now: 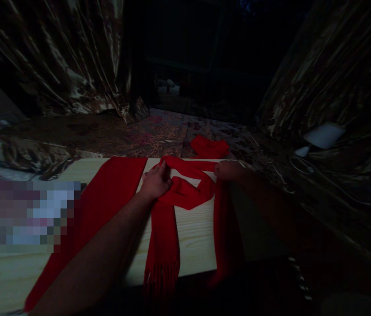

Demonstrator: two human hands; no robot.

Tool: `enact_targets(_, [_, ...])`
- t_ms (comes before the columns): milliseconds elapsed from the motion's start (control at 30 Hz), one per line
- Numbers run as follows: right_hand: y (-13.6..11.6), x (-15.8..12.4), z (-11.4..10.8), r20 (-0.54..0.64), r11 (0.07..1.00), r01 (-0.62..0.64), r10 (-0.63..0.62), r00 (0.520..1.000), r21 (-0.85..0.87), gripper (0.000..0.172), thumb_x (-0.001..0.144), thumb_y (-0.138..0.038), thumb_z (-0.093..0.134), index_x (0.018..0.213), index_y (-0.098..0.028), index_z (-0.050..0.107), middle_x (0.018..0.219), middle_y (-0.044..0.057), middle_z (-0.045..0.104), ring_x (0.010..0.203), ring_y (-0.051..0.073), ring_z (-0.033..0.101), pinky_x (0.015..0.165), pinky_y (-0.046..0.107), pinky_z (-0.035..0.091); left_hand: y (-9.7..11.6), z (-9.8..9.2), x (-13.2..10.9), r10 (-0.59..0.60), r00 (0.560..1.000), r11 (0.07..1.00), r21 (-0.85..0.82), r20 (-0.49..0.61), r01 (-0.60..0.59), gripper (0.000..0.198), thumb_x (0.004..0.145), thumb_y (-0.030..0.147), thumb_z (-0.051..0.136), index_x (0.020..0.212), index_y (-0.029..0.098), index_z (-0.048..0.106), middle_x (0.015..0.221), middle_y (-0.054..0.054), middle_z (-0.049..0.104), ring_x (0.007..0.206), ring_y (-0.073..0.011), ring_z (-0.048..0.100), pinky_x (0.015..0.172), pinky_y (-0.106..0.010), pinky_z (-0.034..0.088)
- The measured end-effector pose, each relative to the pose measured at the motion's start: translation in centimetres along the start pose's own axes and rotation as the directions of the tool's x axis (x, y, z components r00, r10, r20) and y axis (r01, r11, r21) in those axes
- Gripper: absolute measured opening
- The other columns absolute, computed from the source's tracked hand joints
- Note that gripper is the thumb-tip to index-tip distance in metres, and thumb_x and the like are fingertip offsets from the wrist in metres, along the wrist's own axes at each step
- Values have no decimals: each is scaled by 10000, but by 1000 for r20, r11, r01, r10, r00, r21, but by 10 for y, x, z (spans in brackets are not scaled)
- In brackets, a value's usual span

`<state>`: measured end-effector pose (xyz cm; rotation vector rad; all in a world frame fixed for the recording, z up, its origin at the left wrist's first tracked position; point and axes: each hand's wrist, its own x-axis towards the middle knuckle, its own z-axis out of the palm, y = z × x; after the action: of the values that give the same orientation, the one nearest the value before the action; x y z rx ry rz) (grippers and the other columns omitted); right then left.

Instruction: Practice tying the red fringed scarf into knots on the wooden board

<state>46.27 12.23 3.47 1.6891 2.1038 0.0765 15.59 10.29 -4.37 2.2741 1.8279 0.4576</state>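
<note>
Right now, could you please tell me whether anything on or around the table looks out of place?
A crumpled red bundle sits by the table's far edge, unlike the flat red panel at left, and a fringed strip overhangs the near edge. Dim light and a pixelated patch may hide more.

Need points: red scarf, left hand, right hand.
red scarf (164,224): head view, on the strip just above the fringe.
left hand (155,181): head view, on the back of the hand.
right hand (230,170): head view, middle of the curled hand.

Left hand resting on fringed red scarf, right hand gripping red cloth, wooden tabletop lying underneath, curtains hanging behind.
</note>
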Motion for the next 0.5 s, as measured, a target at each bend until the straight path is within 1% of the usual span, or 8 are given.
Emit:
enact_targets(100, [12, -7, 6, -13, 996, -60, 61, 998, 59, 510, 882, -354, 649, 1378, -240, 645, 1391, 215, 609, 1114, 344, 687, 902, 428, 532, 0, 0, 0, -23, 1000, 1000, -14, 4, 23, 895, 877, 447, 557, 1644, 148, 207, 1581, -175, 460, 1478, -329, 397, 1164, -517, 353])
enact_targets(167, [14, -8, 15, -60, 987, 15, -5, 998, 163, 600, 825, -238, 704, 1419, -263, 619, 1482, 193, 543, 1195, 331, 657, 980, 418, 507, 0, 0, -1, -26, 1000, 999, -20, 4, 26, 895, 876, 444, 556, 1644, 144, 209, 1583, -185, 453, 1481, -342, 391, 1161, -536, 352])
enact_targets(200, [11, -7, 20, -102, 966, 77, -53, 993, 245, 549, 833, -212, 698, 1380, -249, 656, 1484, 175, 550, 1246, 315, 630, 1031, 400, 480, 0, 0, -1, -25, 1000, 999, -23, 2, 25, 894, 876, 445, 554, 1644, 143, 211, 1586, -191, 447, 1483, -352, 385, 1158, -549, 352])
enact_targets(267, [-1, -4, 31, -206, 891, 171, -90, 974, 420, 341, 902, -290, 665, 1221, -212, 754, 1420, 139, 617, 1344, 287, 560, 1116, 375, 414, 0, 0, -1, -26, 1000, 999, -35, -6, 26, 896, 877, 456, 557, 1644, 145, 215, 1586, -201, 442, 1492, -368, 368, 1155, -569, 351])
enact_targets(333, [-22, -2, 41, -263, 834, 125, 25, 964, 537, 352, 902, -478, 675, 1116, -221, 785, 1383, 123, 644, 1417, 301, 483, 1161, 426, 371, 1, -1, -1, -31, 999, 998, -48, -6, 31, 905, 872, 467, 571, 1644, 151, 220, 1578, -207, 451, 1496, -375, 363, 1156, -573, 351])
enact_targets(400, [-47, -3, 46, -290, 824, 26, 169, 942, 566, 499, 761, -580, 786, 1109, -223, 773, 1477, 139, 566, 1461, 352, 409, 1161, 483, 368, 2, -4, -1, -43, 999, 997, -60, -2, 42, 929, 862, 487, 592, 1646, 165, 213, 1580, -204, 450, 1491, -376, 373, 1159, -570, 352])
enact_targets(433, [-58, -4, 47, -298, 827, 2, 201, 933, 562, 522, 716, -563, 821, 1102, -214, 769, 1492, 148, 548, 1446, 361, 424, 1146, 476, 388, 2, -5, -1, -52, 999, 997, -65, 1, 52, 948, 856, 504, 602, 1649, 175, 201, 1590, -200, 437, 1489, -378, 376, 1159, -573, 351])
enact_targets(500, [-73, -8, 41, -301, 837, -11, 209, 930, 547, 430, 722, -435, 821, 1072, -192, 761, 1405, 159, 615, 1322, 329, 553, 1070, 396, 459, 3, -8, -3, -73, 997, 995, -73, -3, 73, 997, 839, 543, 623, 1656, 198, 168, 1629, -193, 374, 1494, -385, 363, 1156, -588, 348])
